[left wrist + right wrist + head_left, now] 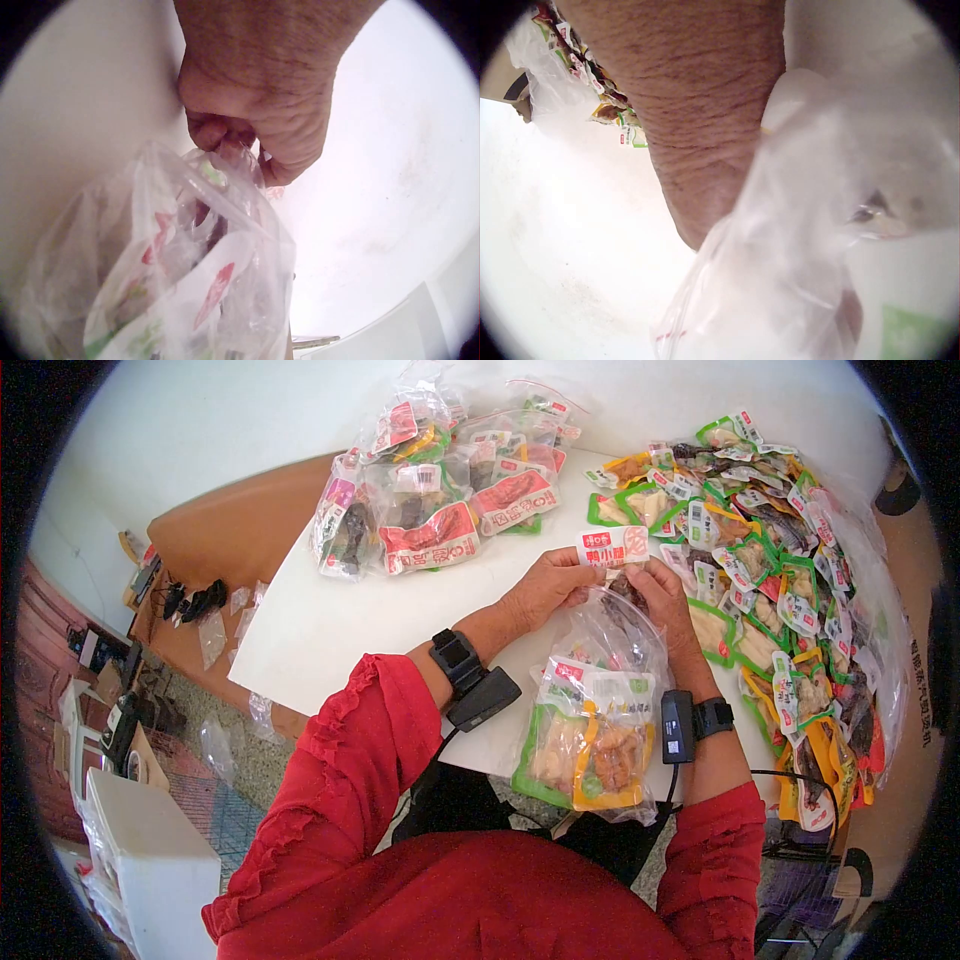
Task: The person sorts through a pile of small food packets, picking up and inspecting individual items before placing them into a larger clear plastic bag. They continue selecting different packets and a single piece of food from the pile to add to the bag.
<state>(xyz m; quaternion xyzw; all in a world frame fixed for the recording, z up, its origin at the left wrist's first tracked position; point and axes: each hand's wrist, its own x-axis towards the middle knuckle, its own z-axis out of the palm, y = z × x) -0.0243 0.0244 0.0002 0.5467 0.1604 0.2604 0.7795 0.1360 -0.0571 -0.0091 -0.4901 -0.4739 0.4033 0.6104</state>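
In the head view, my left hand (540, 595) and right hand (662, 600) meet over the front of the white table. Between them they pinch a small food packet (612, 547) with a white and red label, its dark contents showing below the fingers. Under the hands hangs a clear plastic bag (640, 665), its mouth right at the fingertips. Inside it are a green-edged packet (545, 755) and a yellow-edged packet (612, 760). The left wrist view shows the left fingers (210, 135) curled at the top of the plastic. In the right wrist view, plastic hides the right fingertips.
A big heap of loose food packets (760, 550) covers the table's right side, with clear plastic sheeting (880, 630) along its outer edge. Several filled clear bags (430, 540) stand at the back left. A brown bench (240, 510) lies beyond the white table (310, 630).
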